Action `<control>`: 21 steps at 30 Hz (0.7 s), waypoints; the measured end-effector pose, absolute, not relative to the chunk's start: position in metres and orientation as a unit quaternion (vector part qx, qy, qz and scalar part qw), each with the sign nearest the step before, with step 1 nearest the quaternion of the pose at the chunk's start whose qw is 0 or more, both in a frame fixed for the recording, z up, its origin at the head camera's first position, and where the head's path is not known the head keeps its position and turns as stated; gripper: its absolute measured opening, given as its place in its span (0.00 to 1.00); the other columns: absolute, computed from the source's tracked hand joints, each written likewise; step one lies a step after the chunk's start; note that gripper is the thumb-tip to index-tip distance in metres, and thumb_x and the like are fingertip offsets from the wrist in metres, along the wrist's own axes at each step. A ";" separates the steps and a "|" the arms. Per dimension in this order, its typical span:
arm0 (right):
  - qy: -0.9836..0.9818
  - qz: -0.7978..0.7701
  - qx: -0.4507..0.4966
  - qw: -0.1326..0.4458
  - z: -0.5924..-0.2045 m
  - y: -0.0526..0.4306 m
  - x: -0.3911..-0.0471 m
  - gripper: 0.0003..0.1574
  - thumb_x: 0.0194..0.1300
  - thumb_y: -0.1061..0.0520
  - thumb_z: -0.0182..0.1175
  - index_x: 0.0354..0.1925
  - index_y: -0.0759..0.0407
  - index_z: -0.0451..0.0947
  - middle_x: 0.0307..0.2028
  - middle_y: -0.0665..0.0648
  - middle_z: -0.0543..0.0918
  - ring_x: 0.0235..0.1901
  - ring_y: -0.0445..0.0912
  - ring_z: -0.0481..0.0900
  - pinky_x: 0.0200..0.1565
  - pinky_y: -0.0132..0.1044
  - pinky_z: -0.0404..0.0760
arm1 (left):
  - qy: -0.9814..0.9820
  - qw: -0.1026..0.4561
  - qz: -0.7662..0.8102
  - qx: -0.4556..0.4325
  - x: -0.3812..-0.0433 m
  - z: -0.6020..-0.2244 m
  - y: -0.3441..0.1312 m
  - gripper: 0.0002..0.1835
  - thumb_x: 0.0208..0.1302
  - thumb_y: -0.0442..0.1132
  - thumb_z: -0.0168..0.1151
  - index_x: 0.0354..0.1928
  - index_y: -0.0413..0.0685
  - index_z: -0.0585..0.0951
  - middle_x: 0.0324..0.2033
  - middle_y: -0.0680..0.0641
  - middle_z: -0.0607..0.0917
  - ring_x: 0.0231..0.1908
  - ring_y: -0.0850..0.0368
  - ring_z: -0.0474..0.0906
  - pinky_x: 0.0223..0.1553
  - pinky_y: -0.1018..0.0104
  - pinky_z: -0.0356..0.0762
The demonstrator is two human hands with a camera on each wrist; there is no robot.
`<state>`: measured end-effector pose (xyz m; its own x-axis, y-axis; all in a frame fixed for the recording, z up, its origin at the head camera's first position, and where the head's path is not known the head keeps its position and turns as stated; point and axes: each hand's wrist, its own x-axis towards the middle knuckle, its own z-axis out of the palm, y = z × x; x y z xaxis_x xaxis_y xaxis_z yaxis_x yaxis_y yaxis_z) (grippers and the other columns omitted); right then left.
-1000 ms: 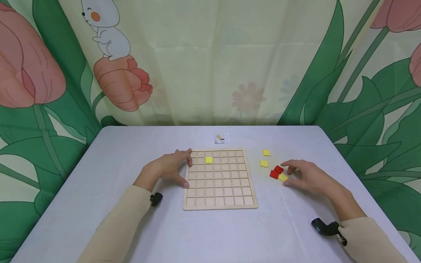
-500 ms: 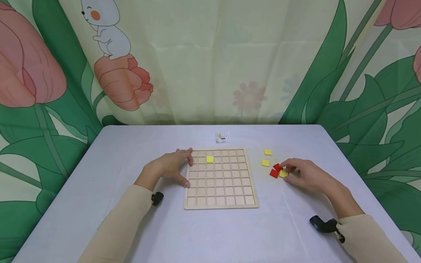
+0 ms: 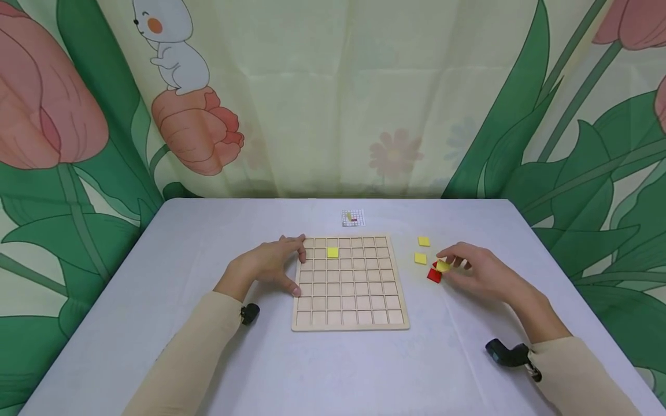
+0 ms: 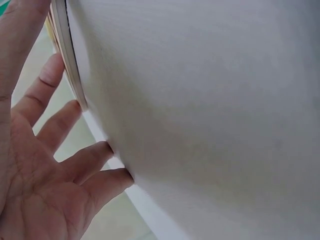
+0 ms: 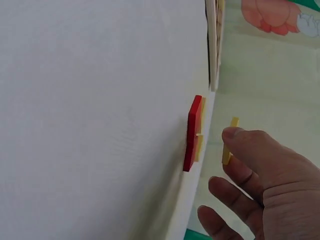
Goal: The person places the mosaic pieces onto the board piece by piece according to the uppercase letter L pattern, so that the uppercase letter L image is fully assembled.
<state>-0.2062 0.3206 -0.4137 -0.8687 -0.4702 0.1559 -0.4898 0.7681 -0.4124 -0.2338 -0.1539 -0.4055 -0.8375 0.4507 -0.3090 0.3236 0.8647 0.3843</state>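
A wooden grid board (image 3: 347,289) lies on the white-covered table, with one yellow square tile (image 3: 333,252) in a cell near its upper left. My left hand (image 3: 272,267) rests against the board's left edge, fingers spread; the left wrist view shows its fingertips at the edge and table. Between thumb and index finger my right hand (image 3: 481,270) pinches another yellow tile (image 5: 228,150), raised off the cloth. Just under it lies a red tile (image 3: 434,276); a second red tile is mostly hidden behind the held tile.
Two more yellow tiles lie right of the board, an upper one (image 3: 424,241) and a lower one (image 3: 420,259). Beyond the board's far edge lies a small printed grid card (image 3: 353,218). A patterned curtain (image 3: 312,115) hangs behind the table (image 3: 218,222).
My right hand has closed its thumb and finger on the yellow tile beside the red ones and lifted it, shifting slightly left. The left hand stays at the board's edge.
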 end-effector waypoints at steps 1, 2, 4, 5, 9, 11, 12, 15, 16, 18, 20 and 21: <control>-0.939 0.225 0.258 0.022 -0.412 0.319 -0.207 0.23 0.62 0.64 0.71 0.56 0.55 0.82 0.45 0.49 0.84 0.43 0.45 0.78 0.45 0.47 0.84 | 0.945 0.199 0.160 0.205 -0.234 -0.406 -0.154 0.38 0.37 0.62 0.85 0.49 0.65 0.73 0.82 0.54 0.50 0.80 0.37 0.45 0.72 0.33 0.57; -0.939 0.225 0.260 0.022 -0.411 0.318 -0.207 0.23 0.62 0.64 0.70 0.56 0.56 0.82 0.46 0.49 0.84 0.43 0.46 0.78 0.45 0.48 0.84 | 0.945 0.199 0.159 0.205 -0.233 -0.406 -0.154 0.38 0.37 0.62 0.85 0.49 0.65 0.73 0.82 0.53 0.50 0.80 0.37 0.45 0.72 0.33 0.57; -0.937 0.225 0.265 0.023 -0.409 0.315 -0.209 0.23 0.62 0.64 0.71 0.56 0.57 0.81 0.46 0.50 0.84 0.43 0.47 0.79 0.45 0.49 0.85 | 0.945 0.199 0.158 0.204 -0.233 -0.406 -0.154 0.38 0.37 0.62 0.85 0.49 0.64 0.73 0.82 0.53 0.50 0.80 0.36 0.46 0.72 0.33 0.57; -0.937 0.225 0.267 0.025 -0.408 0.313 -0.210 0.23 0.62 0.64 0.71 0.56 0.58 0.81 0.46 0.51 0.84 0.43 0.47 0.79 0.45 0.49 0.85 | 0.945 0.199 0.157 0.204 -0.233 -0.407 -0.154 0.38 0.37 0.62 0.85 0.49 0.65 0.73 0.82 0.53 0.50 0.80 0.36 0.46 0.72 0.33 0.57; -0.933 0.229 0.273 0.044 -0.405 0.309 -0.213 0.24 0.61 0.64 0.72 0.56 0.58 0.81 0.46 0.51 0.84 0.43 0.47 0.79 0.44 0.48 0.85 | 0.946 0.200 0.154 0.204 -0.234 -0.408 -0.154 0.38 0.37 0.62 0.84 0.49 0.65 0.72 0.82 0.53 0.50 0.80 0.36 0.46 0.72 0.33 0.57; -0.931 0.232 0.275 0.059 -0.404 0.308 -0.216 0.25 0.60 0.64 0.73 0.55 0.58 0.82 0.46 0.51 0.84 0.42 0.46 0.79 0.43 0.48 0.86 | 0.947 0.199 0.153 0.202 -0.233 -0.408 -0.154 0.38 0.38 0.61 0.85 0.50 0.65 0.72 0.82 0.54 0.50 0.80 0.36 0.46 0.72 0.34 0.57; -0.929 0.234 0.277 0.067 -0.403 0.307 -0.217 0.25 0.60 0.64 0.73 0.55 0.57 0.81 0.45 0.51 0.84 0.42 0.46 0.80 0.43 0.47 0.86 | 0.947 0.198 0.152 0.201 -0.233 -0.408 -0.154 0.38 0.38 0.61 0.85 0.50 0.65 0.72 0.82 0.54 0.50 0.80 0.37 0.46 0.72 0.34 0.57; -0.924 0.240 0.285 0.084 -0.403 0.304 -0.220 0.25 0.59 0.64 0.74 0.55 0.57 0.82 0.45 0.50 0.84 0.41 0.45 0.80 0.42 0.46 0.86 | 0.947 0.201 0.153 0.197 -0.233 -0.407 -0.153 0.38 0.38 0.61 0.85 0.50 0.66 0.73 0.82 0.55 0.50 0.80 0.39 0.46 0.73 0.35 0.57; -0.922 0.242 0.289 0.086 -0.404 0.303 -0.221 0.25 0.59 0.64 0.74 0.55 0.57 0.82 0.44 0.50 0.84 0.41 0.45 0.80 0.41 0.45 0.86 | 0.947 0.201 0.153 0.198 -0.233 -0.407 -0.153 0.38 0.38 0.61 0.85 0.50 0.66 0.73 0.82 0.54 0.50 0.80 0.39 0.46 0.72 0.35 0.58; -0.918 0.248 0.298 0.088 -0.405 0.300 -0.222 0.24 0.59 0.64 0.74 0.54 0.57 0.82 0.44 0.50 0.84 0.40 0.45 0.81 0.41 0.44 0.86 | 0.947 0.202 0.153 0.198 -0.234 -0.407 -0.152 0.38 0.38 0.61 0.85 0.50 0.66 0.73 0.82 0.54 0.50 0.80 0.38 0.45 0.72 0.34 0.57; -0.912 0.257 0.307 0.087 -0.406 0.296 -0.224 0.24 0.59 0.64 0.73 0.54 0.57 0.82 0.44 0.50 0.84 0.40 0.46 0.81 0.40 0.44 0.85 | 0.947 0.202 0.153 0.198 -0.235 -0.406 -0.152 0.38 0.38 0.61 0.85 0.49 0.66 0.73 0.82 0.54 0.50 0.80 0.38 0.46 0.73 0.34 0.57; -0.910 0.260 0.312 0.087 -0.407 0.294 -0.225 0.24 0.60 0.64 0.73 0.54 0.57 0.82 0.44 0.50 0.84 0.40 0.46 0.81 0.40 0.43 0.85 | 0.947 0.202 0.152 0.198 -0.235 -0.406 -0.152 0.38 0.38 0.61 0.85 0.49 0.66 0.73 0.82 0.54 0.50 0.80 0.38 0.46 0.73 0.34 0.57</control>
